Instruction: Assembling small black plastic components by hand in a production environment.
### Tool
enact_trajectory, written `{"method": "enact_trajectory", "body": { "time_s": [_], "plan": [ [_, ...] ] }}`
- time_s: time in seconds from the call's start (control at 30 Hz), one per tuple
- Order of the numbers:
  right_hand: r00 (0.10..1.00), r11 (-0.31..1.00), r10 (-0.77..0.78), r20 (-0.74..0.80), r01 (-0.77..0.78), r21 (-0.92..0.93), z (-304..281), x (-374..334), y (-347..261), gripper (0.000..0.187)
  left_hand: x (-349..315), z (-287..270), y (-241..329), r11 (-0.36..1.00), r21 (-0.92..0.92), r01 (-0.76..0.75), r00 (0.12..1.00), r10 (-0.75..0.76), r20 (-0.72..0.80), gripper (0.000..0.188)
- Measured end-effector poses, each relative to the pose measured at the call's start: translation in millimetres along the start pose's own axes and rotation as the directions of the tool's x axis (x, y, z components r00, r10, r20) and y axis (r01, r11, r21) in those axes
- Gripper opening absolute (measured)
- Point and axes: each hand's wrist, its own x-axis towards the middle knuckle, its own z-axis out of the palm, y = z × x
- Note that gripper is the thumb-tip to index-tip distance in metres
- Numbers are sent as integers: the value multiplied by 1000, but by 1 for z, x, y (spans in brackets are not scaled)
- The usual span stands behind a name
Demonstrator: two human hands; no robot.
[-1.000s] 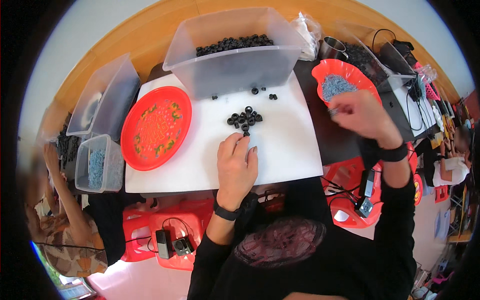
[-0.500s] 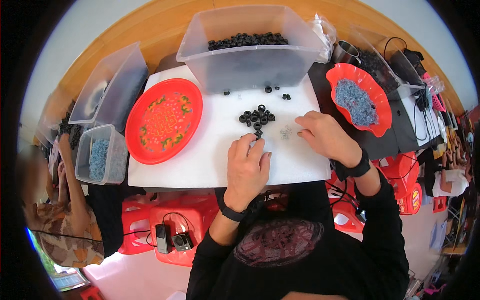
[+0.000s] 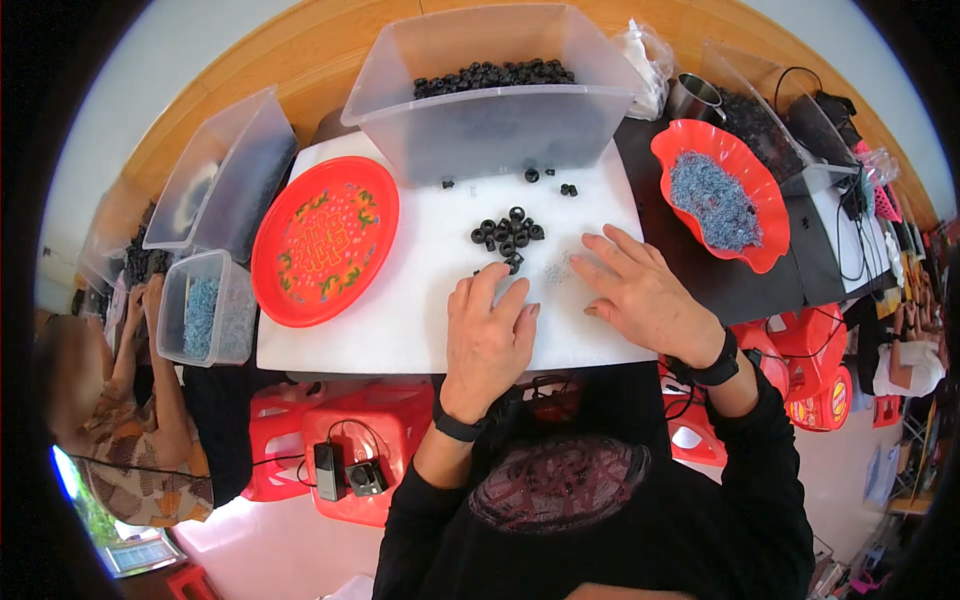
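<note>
A small heap of black rubber rings (image 3: 507, 235) lies in the middle of the white work board (image 3: 400, 310). My left hand (image 3: 487, 335) rests flat on the board just below the heap, fingers together, holding nothing. My right hand (image 3: 640, 290) lies palm down to the right of it, fingers spread, beside a tiny scatter of grey metal bits (image 3: 555, 268). Three loose black rings (image 3: 548, 182) lie farther back near the big bin.
A clear bin of black rings (image 3: 495, 100) stands at the back. A red patterned plate (image 3: 322, 240) sits on the left, a red bowl of grey-blue metal parts (image 3: 715, 200) on the right. Smaller clear boxes (image 3: 205, 300) stand far left, where another person (image 3: 120, 400) sits.
My right hand came back from the red bowl on the right and settled flat on the board near the rings. My left hand stayed below the heap.
</note>
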Motion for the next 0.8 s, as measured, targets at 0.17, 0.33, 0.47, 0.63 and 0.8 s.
{"method": "enact_trajectory", "body": {
  "time_s": [0.17, 0.33, 0.47, 0.63, 0.8],
  "plan": [
    [995, 999, -49, 87, 47, 14, 4, 6, 9, 53, -4, 7, -9, 970, -170, 175, 953, -210, -218, 26],
    [998, 998, -4, 69, 0, 62, 0, 4, 14, 53, -1, 6, -13, 948, -203, 245, 903, -300, -309, 28],
    [999, 997, 3, 52, -7, 72, -2, 1, 11, 53, 7, 3, 0, 981, 94, 168, 981, -158, -111, 33],
    [996, 996, -40, -78, 46, 76, -10, 1, 7, 40, 8, 7, 1, 969, 208, 133, 990, -120, -72, 33],
    [1000, 979, 16, 20, -20, 205, -19, 7, 7, 25, 7, 9, -1, 992, 107, 71, 997, -68, -25, 26]
  ]
}}
